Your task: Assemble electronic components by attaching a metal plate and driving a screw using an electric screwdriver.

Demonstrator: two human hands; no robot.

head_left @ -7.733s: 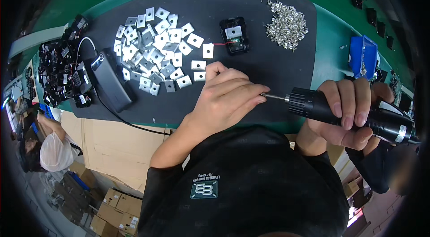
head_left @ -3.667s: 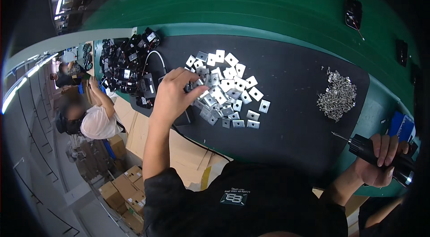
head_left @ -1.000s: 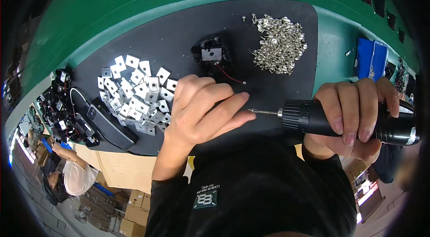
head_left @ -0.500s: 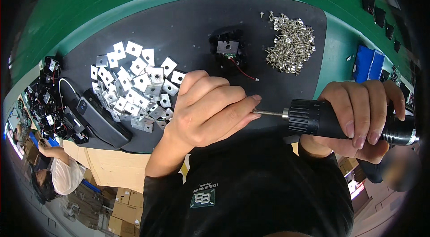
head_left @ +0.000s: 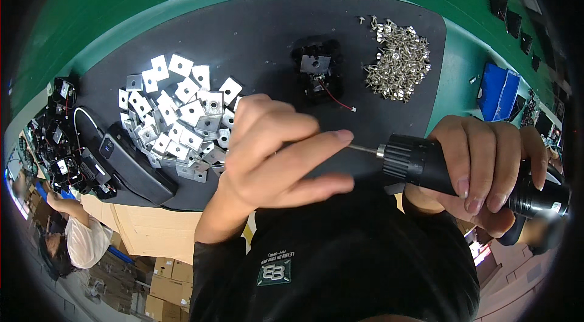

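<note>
Black power screwdriver (head_left: 413, 161), right hand (head_left: 483, 161) wrapped around it, left hand (head_left: 271, 158) spread near its bit (head_left: 365, 149)

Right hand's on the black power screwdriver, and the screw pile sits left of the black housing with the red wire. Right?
No, the side is wrong: in the head view, the screw pile sits right of the black housing with the red wire. The right hand is on the black power screwdriver.
</note>
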